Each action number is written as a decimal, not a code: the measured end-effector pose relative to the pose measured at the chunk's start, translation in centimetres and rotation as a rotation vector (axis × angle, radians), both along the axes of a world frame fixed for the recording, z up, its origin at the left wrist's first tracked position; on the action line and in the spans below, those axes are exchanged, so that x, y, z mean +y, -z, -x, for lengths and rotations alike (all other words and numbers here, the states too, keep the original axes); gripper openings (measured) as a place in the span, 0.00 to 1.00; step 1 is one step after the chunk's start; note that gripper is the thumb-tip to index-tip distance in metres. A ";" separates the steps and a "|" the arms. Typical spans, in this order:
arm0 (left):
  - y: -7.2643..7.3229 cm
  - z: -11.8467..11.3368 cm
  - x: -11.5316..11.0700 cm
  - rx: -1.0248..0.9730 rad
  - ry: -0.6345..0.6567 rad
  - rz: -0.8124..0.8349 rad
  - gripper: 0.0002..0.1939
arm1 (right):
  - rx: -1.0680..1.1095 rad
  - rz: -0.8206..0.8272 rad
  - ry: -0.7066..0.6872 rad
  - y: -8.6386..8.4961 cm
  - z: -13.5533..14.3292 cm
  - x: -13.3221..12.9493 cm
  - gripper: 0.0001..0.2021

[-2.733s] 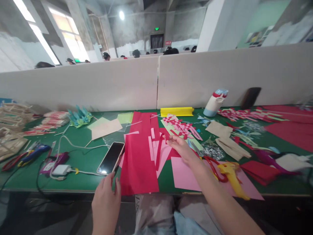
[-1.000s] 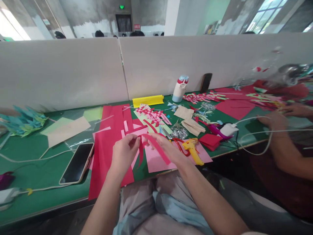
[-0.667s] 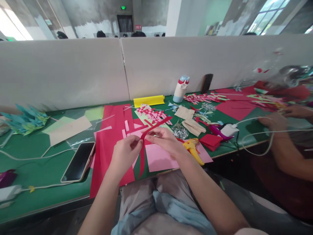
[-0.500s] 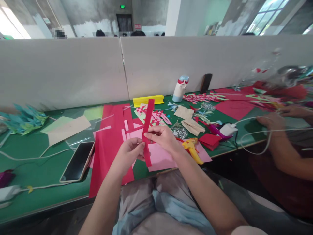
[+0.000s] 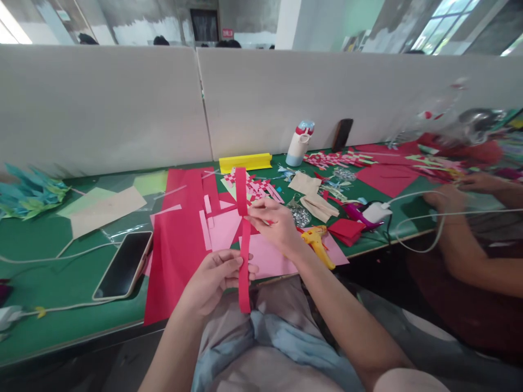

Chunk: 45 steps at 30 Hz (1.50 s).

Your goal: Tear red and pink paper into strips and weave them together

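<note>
A long red paper strip (image 5: 244,256) stands nearly upright between both my hands, above the table's front edge. My left hand (image 5: 216,277) pinches its lower part; my right hand (image 5: 274,224) pinches it near the middle. Under them lie a large red paper sheet (image 5: 180,239), a pink sheet (image 5: 269,260) and loose pink strips (image 5: 205,228). A red-and-pink woven paper piece (image 5: 255,188) lies just beyond the strip's top end.
A phone (image 5: 122,265) and white cable lie left on the green table (image 5: 49,256). A yellow glue gun (image 5: 316,242), yellow box (image 5: 245,162), bottle (image 5: 298,142) and paper scraps sit to the right. Another person's arms (image 5: 469,228) work at far right. A white partition (image 5: 122,103) backs the table.
My left hand left the phone and joined my right on the red strip. The strip was lifted, turned upright, and my left hand slid down toward its lower end.
</note>
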<state>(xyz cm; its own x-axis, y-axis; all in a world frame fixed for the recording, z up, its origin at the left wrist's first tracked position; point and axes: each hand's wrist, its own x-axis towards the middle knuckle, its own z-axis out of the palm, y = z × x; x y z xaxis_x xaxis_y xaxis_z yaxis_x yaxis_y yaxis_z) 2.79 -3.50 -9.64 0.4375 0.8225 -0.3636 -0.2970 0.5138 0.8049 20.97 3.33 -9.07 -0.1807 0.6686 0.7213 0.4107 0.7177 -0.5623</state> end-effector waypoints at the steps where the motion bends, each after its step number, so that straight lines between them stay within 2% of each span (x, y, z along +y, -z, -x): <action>1: 0.0 0.0 0.0 -0.001 -0.018 0.005 0.09 | -0.067 -0.069 -0.011 -0.1 -0.2 -0.2 0.09; 4: -0.2 0.0 -0.1 -0.019 -0.061 0.002 0.09 | -0.237 -0.198 -0.035 -0.3 -0.6 -0.9 0.12; 9: -0.4 0.1 -0.1 -0.045 -0.074 0.010 0.10 | -0.415 -0.319 -0.037 -0.4 -1.0 -1.7 0.12; 14: -0.8 -0.2 -0.4 -0.038 -0.107 0.053 0.11 | -0.531 -0.388 0.008 -0.3 -0.8 -1.9 0.08; 18: -0.8 -0.3 -0.6 -0.014 -0.068 0.023 0.13 | -0.563 -0.366 0.004 -0.4 -0.8 -1.9 0.10; 22: -0.4 -0.3 -0.7 0.010 -0.111 -0.010 0.15 | -0.414 -0.168 0.013 0.1 -1.0 -1.9 0.16; 25: -0.1 -0.2 -0.7 0.033 -0.165 -0.033 0.15 | -0.164 0.171 0.038 0.8 -0.9 -2.0 0.15; 29: 0.4 -0.2 -0.4 0.070 -0.179 -0.059 0.14 | 0.010 0.681 -0.112 1.5 -0.2 -2.5 0.19; 32: 0.6 -0.3 -0.2 0.095 -0.157 -0.095 0.15 | 0.062 0.892 -0.193 1.4 0.6 -2.9 0.22; 36: 0.6 -0.4 -0.1 0.119 -0.128 -0.096 0.16 | 0.174 0.946 -0.237 1.1 1.5 -3.0 0.19; 40: 0.2 -0.2 -0.7 0.105 -0.199 0.012 0.14 | 0.332 0.941 -0.197 1.3 1.6 -2.4 0.18; 45: -0.7 0.3 -1.6 0.032 -0.120 0.090 0.14 | 0.464 0.936 -0.190 1.0 1.4 -1.8 0.17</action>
